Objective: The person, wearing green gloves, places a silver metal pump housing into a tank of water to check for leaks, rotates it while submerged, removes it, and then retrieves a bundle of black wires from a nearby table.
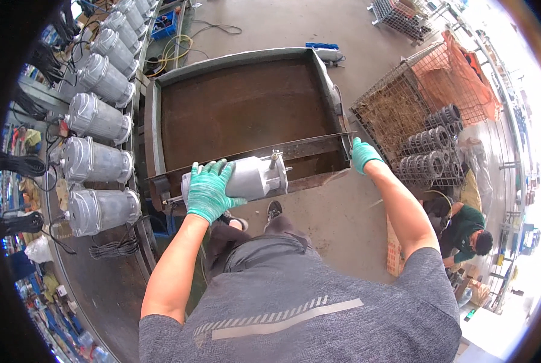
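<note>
Open floor (282, 24), rimmed tray (240, 103), left hand (210, 189) on near-edge casing (246, 178)

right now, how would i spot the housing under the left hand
Find the large metal tank. At its near edge is a grey cylindrical housing, the gloved left hand on it. Unlike the similar housings lined up leftward, it sits apart.

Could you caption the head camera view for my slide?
Gloved left hand on a grey motor housing, right hand at the edge of a metal tank, similar housings at left.
</note>
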Available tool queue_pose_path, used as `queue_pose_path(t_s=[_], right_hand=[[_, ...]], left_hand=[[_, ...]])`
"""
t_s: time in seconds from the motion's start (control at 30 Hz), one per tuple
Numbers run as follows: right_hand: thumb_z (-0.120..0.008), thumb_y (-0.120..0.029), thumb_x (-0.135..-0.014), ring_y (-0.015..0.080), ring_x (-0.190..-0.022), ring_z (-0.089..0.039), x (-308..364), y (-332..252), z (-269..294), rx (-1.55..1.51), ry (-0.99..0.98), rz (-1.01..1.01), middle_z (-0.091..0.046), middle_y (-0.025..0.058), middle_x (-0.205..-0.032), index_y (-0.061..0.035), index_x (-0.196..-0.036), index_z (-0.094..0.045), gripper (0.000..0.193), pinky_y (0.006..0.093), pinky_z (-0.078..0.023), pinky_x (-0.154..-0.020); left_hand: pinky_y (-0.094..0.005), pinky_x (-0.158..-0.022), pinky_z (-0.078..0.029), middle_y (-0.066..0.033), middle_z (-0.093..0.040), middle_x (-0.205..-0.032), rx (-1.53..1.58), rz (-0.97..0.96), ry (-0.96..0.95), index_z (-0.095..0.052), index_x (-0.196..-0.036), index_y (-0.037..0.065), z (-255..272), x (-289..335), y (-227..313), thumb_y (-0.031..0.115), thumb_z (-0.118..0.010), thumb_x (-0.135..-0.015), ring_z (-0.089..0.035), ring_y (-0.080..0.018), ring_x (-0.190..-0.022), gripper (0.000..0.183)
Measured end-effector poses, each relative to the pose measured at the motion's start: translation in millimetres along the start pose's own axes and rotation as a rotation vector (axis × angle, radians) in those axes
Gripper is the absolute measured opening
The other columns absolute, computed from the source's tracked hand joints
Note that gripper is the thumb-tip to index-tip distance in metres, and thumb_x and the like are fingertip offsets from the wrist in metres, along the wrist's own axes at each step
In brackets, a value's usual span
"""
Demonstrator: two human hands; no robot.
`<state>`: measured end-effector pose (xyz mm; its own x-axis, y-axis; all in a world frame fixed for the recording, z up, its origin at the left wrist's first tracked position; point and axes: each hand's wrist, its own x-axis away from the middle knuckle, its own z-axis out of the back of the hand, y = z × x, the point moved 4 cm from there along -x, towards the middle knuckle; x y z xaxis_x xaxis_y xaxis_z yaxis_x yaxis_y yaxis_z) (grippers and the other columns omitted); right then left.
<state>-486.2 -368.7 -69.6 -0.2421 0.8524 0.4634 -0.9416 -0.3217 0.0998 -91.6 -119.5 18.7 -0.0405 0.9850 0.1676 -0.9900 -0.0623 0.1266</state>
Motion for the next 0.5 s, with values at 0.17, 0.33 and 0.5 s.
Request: queue_pose_path(t_s=[0.17, 0.33, 0.5], right_hand=[[-0.051, -0.023, -0.100, 0.0450, -0.108, -0.070, -30, -27, 8, -0.012, 0.002, -0.078, -0.072, 0.0275, -0.115, -0.0024, -0.118, -0.067, 0.031, 0.0542, -0.057, -0.091], [-0.059, -0.037, -0.100, 0.0463, -0.107, -0.069, -32, -1, 12, -0.103, 0.171, -0.120, -0.071, 0.0285, -0.112, -0.0031, -0.120, -0.057, 0.040, 0.0545, -0.055, -0.090], [-0.068, -0.033, -0.100, 0.0351, -0.098, -0.070, 19, -62, 56, -0.703, 0.184, 0.258, -0.071, 0.0193, -0.109, -0.0014, -0.126, -0.062, 0.041, 0.0427, -0.055, -0.091]], left_hand=[[-0.0587, -0.123, -0.025, -0.0112, -0.053, -0.151, 0.041, -0.037, 0.038, -0.056, -0.146, 0.013, -3, 9, -8, 0.066, -0.083, -0.064, -0.047, -0.0318, -0.142, 0.101], [-0.0601, -0.125, -0.020, -0.0106, -0.047, -0.157, 0.089, -0.028, 0.128, -0.051, -0.150, 0.015, 0, 14, -14, 0.069, -0.077, -0.074, -0.038, -0.0324, -0.149, 0.097], [-0.0452, -0.101, -0.048, -0.0195, -0.062, -0.126, 0.376, 0.557, 0.902, -0.059, -0.131, 0.002, -15, 108, -98, 0.021, -0.068, -0.098, -0.061, -0.0352, -0.114, 0.039]])
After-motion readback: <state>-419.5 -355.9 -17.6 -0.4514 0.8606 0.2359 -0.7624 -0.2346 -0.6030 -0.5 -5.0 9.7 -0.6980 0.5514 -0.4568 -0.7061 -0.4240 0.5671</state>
